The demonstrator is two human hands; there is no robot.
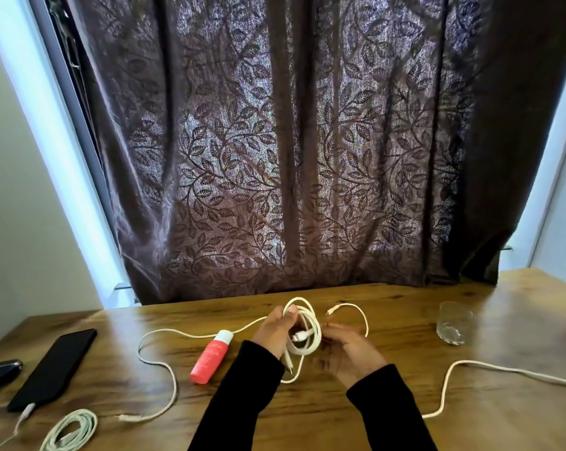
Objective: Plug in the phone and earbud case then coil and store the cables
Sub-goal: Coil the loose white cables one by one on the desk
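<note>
Head view: left hand (276,330) curls around white cable coil (304,333), thumb hooked over top loop, mid-counter. Right hand (346,348) blurred, fingers loosely bent beside coil; whether it has hold of anything, cannot tell. Two black sleeves. Loose white cable tail (158,362) snakes left across wooden counter (389,402). Second coil (70,429) near left edge. One black phone (54,367), plugged. One dark earbud case (0,369). One red tube (211,356). One clear glass (454,322).

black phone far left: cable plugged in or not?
Plugged in. A white cable enters the bottom end of the flat black phone lying on the wooden table.
</note>
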